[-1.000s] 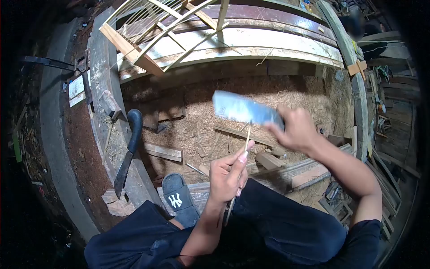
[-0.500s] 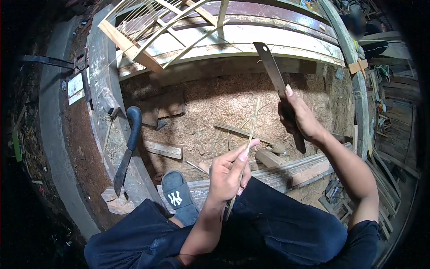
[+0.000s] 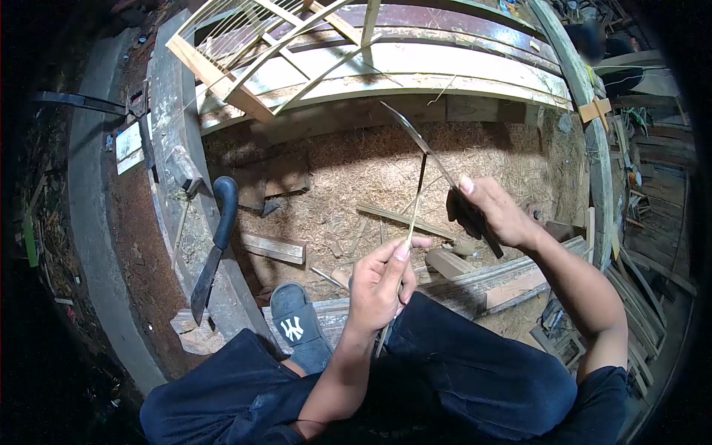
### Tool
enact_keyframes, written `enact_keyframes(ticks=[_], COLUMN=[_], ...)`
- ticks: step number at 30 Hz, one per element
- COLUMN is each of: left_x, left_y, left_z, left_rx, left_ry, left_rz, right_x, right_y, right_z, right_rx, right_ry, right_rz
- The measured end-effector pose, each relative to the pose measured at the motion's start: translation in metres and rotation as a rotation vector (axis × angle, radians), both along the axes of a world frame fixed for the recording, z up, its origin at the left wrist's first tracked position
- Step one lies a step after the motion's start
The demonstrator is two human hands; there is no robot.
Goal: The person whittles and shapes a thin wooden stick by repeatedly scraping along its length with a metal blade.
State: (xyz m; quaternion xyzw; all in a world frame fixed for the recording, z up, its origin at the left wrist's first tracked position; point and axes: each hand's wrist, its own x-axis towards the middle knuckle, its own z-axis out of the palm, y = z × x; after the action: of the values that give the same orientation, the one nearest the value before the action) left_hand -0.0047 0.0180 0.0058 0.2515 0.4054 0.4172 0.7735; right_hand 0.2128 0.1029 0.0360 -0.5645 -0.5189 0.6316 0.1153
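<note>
My left hand (image 3: pixel 380 285) is closed on a thin, pale wooden or bamboo strip (image 3: pixel 413 216), pinched between thumb and fingers. The strip points up and away, and its lower end comes out below my palm. Wrapped around a long flat knife, my right hand (image 3: pixel 495 211) has its thumb along the blade's base. The knife blade (image 3: pixel 415 136) appears nearly edge-on and slants up to the left. It meets the strip's upper end in the view; whether they touch I cannot tell.
A machete (image 3: pixel 216 241) with a black handle lies on the left beam (image 3: pixel 178 126). A slatted wooden frame (image 3: pixel 274 52) rests on the far planks (image 3: pixel 475 67). Shavings and wood offcuts (image 3: pixel 273 248) cover the ground between. A sandal (image 3: pixel 300 326) is near my left forearm.
My right hand has moved left and slightly down, turning the knife from flat-on to nearly edge-on against the strip's upper end in view. A thin sliver now shows before the far planks.
</note>
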Motion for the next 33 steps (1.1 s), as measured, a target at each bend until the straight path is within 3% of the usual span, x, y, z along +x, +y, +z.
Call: enact_keyframes(ticks=[8,13,15,18,28,33], left_x=[-0.002,-0.001,-0.001,-0.001,-0.004,-0.002], left_y=[0.000,-0.001,-0.002,-0.002,-0.002,0.001], left_z=[0.001,0.002,0.001,0.000,0.002,-0.006], left_rx=[-0.013,0.003,0.004,0.009,-0.016,-0.009], left_ry=[0.032,0.037,0.053,0.067,0.045,0.084], left_rz=[-0.033,-0.073,-0.091,-0.113,-0.169,-0.138], right_x=[-0.005,-0.019,-0.017,-0.021,-0.024,-0.020], right_y=[0.000,0.002,-0.001,0.000,0.004,0.009], right_z=[0.000,0.019,0.009,0.009,0.007,0.001], right_rx=[0.074,0.029,0.107,-0.032,-0.015,0.079], right_ry=[-0.004,-0.036,0.019,0.183,0.149,0.176], right_rz=[0.054,-0.120,-0.128,-0.310,-0.306,-0.428])
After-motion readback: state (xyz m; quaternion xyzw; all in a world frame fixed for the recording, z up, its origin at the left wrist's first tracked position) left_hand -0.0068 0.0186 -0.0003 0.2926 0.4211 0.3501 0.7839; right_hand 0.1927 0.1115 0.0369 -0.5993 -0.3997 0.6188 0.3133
